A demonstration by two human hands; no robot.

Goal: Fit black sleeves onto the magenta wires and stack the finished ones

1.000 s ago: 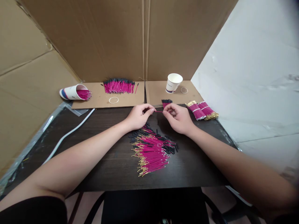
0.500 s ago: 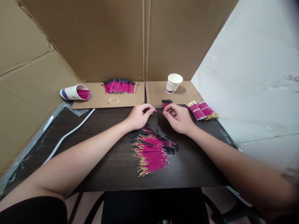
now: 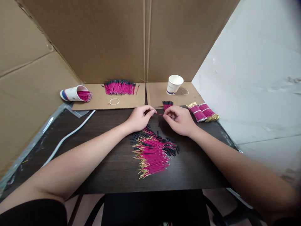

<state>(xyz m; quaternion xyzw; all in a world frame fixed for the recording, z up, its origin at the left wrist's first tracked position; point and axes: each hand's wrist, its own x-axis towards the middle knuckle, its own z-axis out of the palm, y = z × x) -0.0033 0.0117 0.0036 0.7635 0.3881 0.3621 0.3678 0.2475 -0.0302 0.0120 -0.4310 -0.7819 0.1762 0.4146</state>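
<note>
Between my two hands a single thin magenta wire (image 3: 159,114) stretches across. My left hand (image 3: 141,118) pinches its left end, and the fingertips of my right hand (image 3: 179,120) are closed on its right end; both tips are hidden in the fingers. Just below lies a loose pile of magenta wires (image 3: 152,153) with gold ends on the left and silver ends on the right. Short black sleeves (image 3: 171,151) are scattered over and around that pile. Behind my right hand rests a small group of black-tipped magenta wires (image 3: 167,104).
On the cardboard (image 3: 96,105) lie a row of black-tipped wires (image 3: 120,88), rubber bands (image 3: 114,101) and a tipped paper cup (image 3: 74,94) of wires. An upright cup (image 3: 174,84) stands right. Banded wire bundles (image 3: 202,112) lie far right. A white cable (image 3: 68,135) crosses the left side.
Both hands stay nearly in place with the wire held between them. My right fingers have shifted very slightly on it. The piles look the same.
</note>
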